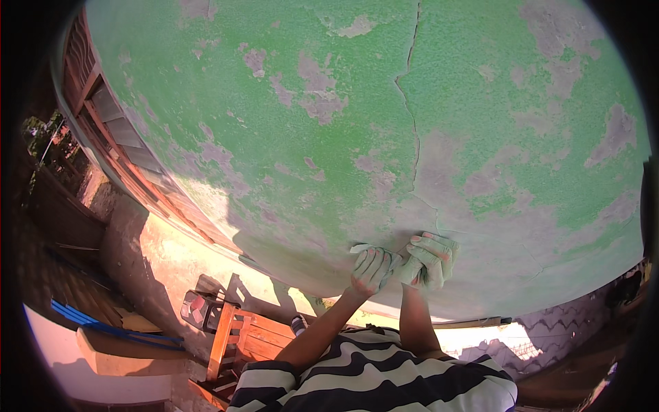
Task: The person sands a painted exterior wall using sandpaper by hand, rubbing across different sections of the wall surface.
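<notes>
Both hands are up against a green painted wall (329,154), low in its bare, greyish part. My left hand (371,269) is curled around a pale folded sheet (360,248), perhaps sandpaper, whose edge sticks out past the fingers. Just to the right, my right hand (431,257) has its fingers bent close to the wall; whether something pale lies in its palm is unclear. Pale dust coats both hands. A dark crack (413,123) runs down the wall to a spot just above the right hand. Around it the paint is worn off in patches.
An orange-brown wooden bench (265,337) stands below on the left, beside a dark crate (213,309) with reddish pieces. A louvered window (123,123) is set in the wall at left. Blue bars (113,325) lie at lower left. Patterned paving (561,319) shows at lower right.
</notes>
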`<act>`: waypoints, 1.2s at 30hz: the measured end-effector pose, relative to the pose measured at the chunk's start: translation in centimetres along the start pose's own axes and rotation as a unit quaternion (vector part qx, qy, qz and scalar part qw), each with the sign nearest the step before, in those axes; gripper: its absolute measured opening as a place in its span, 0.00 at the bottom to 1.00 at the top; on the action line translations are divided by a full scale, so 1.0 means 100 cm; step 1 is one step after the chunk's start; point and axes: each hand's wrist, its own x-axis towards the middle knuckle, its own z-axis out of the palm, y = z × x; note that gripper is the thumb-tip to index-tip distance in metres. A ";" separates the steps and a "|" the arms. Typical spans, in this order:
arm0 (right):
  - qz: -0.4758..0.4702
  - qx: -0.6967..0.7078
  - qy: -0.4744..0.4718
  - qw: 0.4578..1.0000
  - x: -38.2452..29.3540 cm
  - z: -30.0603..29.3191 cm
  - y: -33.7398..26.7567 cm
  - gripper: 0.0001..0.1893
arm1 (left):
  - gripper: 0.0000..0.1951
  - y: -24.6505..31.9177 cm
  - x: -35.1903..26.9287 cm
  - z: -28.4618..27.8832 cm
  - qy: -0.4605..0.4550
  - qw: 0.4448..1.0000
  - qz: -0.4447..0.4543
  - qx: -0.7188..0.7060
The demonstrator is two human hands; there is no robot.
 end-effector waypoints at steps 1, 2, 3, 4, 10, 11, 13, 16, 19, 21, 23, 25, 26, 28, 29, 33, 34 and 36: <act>-0.002 0.002 0.001 1.000 -0.002 -0.002 0.003 0.07 | 0.16 -0.003 0.010 -0.003 0.010 0.999 0.031 0.010; -0.004 0.003 0.005 1.000 -0.005 -0.003 0.006 0.04 | 0.16 -0.005 0.019 -0.005 0.019 0.998 0.061 0.021; -0.004 0.001 0.007 1.000 -0.006 -0.005 0.009 0.05 | 0.16 -0.003 0.044 -0.010 0.019 0.998 0.061 0.020; -0.001 -0.003 0.006 1.000 -0.006 -0.007 0.012 0.05 | 0.16 -0.002 0.078 -0.018 0.018 0.999 0.034 0.028; -0.013 0.000 0.011 1.000 -0.001 0.001 0.002 0.06 | 0.15 -0.011 -0.005 0.003 0.039 0.998 -0.002 0.058; -0.014 -0.002 -0.001 1.000 -0.003 0.000 0.002 0.06 | 0.15 -0.008 -0.015 0.003 0.016 0.999 0.005 0.052; -0.016 -0.005 -0.012 1.000 -0.005 0.003 0.004 0.06 | 0.15 -0.009 -0.028 0.013 0.014 0.999 -0.006 0.047; -0.014 -0.003 0.008 1.000 -0.007 0.000 0.009 0.05 | 0.15 -0.002 0.015 0.003 0.028 0.998 -0.016 0.051; 0.000 -0.027 0.027 0.999 -0.007 -0.003 0.011 0.04 | 0.16 0.000 0.092 -0.016 0.059 0.996 -0.033 0.058; -0.003 -0.020 0.022 1.000 -0.006 -0.003 0.009 0.04 | 0.16 -0.002 0.086 -0.015 0.071 0.994 -0.060 0.064; -0.013 0.001 0.009 1.000 -0.004 -0.001 0.005 0.04 | 0.16 -0.013 0.019 0.002 0.052 0.995 0.008 0.083; -0.026 0.015 0.001 1.000 -0.004 0.004 0.005 0.05 | 0.15 -0.006 -0.028 0.009 0.022 0.997 -0.017 0.074; -0.028 0.022 0.005 0.999 -0.006 0.004 0.006 0.05 | 0.15 -0.001 -0.031 0.008 -0.010 0.997 -0.046 0.066; -0.033 0.022 0.008 0.999 -0.006 -0.002 0.009 0.04 | 0.14 0.002 -0.017 0.012 0.011 0.998 -0.039 0.050; -0.028 0.016 0.004 0.999 -0.006 -0.003 0.009 0.04 | 0.14 0.004 0.006 0.006 0.031 0.998 -0.034 0.047; -0.010 0.001 0.027 1.000 -0.007 -0.005 0.014 0.06 | 0.14 0.001 0.086 -0.013 0.069 0.995 -0.044 0.059; -0.009 0.004 0.027 1.000 -0.007 -0.005 0.012 0.06 | 0.15 -0.001 0.076 -0.011 0.065 0.995 -0.034 0.067; -0.019 0.012 -0.005 1.000 -0.004 -0.005 0.006 0.04 | 0.15 -0.007 0.031 -0.001 0.067 0.995 -0.021 0.077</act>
